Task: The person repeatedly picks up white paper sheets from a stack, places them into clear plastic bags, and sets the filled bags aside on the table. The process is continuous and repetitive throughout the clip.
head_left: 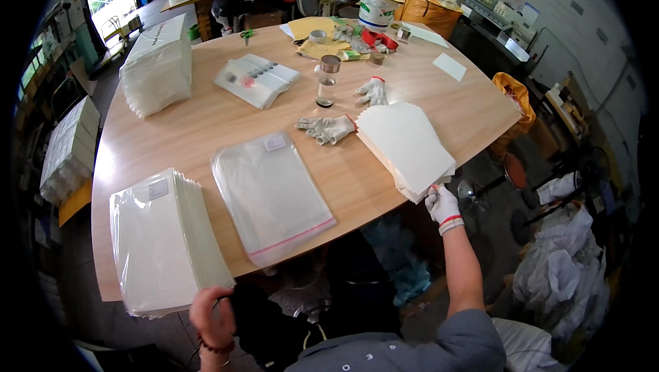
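My right hand (443,206), in a white glove with a red cuff edge, pinches the near corner of a fanned stack of white paper sheets (405,142) at the table's right edge. My left hand (212,317) is bare and slightly blurred, its fingers loosely curled and apart, with a beaded bracelet at the wrist. It hovers by the near corner of a thick stack of clear-wrapped white sheets (147,241). Between the two stacks lies a pile of clear plastic sleeves (274,197) with a pink strip along the near edge.
Two white gloves (325,128) and a glass tumbler (327,84) stand mid-table. Behind them are printed plastic bags (257,80), a tall wrapped stack (159,63), tape rolls and a white bucket (377,9). A stool (515,169) stands right of the table; people sit at another table behind.
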